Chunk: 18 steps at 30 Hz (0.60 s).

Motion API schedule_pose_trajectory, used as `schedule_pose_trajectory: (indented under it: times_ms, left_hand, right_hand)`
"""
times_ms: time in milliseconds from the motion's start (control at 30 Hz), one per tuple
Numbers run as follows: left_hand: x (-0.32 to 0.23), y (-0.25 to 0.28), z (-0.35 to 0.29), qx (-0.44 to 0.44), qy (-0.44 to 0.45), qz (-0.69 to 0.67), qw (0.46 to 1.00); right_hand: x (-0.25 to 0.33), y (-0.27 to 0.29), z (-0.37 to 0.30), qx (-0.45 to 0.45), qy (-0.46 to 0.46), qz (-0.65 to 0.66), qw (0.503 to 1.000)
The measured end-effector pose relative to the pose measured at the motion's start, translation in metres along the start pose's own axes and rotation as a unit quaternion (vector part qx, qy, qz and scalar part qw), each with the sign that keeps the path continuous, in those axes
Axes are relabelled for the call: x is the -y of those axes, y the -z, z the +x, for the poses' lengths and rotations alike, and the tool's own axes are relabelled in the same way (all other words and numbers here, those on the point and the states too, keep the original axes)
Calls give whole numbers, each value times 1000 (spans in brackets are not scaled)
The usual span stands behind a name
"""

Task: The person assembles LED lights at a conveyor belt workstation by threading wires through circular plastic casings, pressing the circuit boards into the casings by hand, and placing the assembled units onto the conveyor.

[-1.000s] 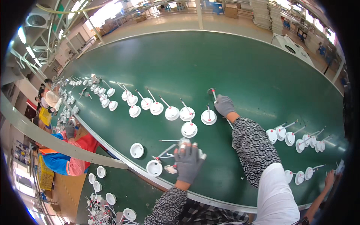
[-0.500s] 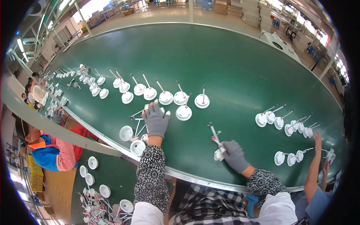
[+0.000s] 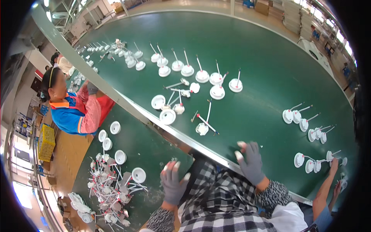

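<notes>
Person's left patterned sleeve (image 3: 161,220) and right-hand co-worker's blue sleeve (image 3: 323,221) cut off at lower edge; heap of white parts (image 3: 110,189) partly self-hidden; farthest white discs (image 3: 80,50) too small to count.

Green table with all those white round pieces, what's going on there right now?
The person's two gloved hands look empty. The left hand is over the lower green surface, to the right of a pile of white stemmed parts. The right hand is by the near edge of the green table. On that table, white round pieces stand in a loose row, with some loose stemmed parts nearer the person. At far right, a co-worker's hand is beside more pieces.
</notes>
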<state>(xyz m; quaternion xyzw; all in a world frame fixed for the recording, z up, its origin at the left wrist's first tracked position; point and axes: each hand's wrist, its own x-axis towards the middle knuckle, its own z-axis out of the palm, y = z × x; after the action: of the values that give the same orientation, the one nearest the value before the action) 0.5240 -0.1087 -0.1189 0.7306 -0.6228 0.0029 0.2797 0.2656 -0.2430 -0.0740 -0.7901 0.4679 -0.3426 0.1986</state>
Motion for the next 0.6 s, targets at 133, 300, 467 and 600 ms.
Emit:
schedule_pose_trajectory:
  times_ms: [133, 300, 467, 600]
  left_hand:
    - [33, 38, -89, 131, 20, 41, 990]
    - [90, 64, -127, 233, -103, 178, 951]
    - [106, 56, -131, 201, -109, 147, 962]
    - [103, 57, -133, 190, -112, 153, 963]
  right_hand:
    - [-24, 5, -73, 23, -68, -20, 997]
    - [-39, -2, -83, 16, -94, -89, 991]
    - [-43, -12, -87, 20, -93, -101, 990]
    - [-37, -11, -87, 30, -118, -113, 986]
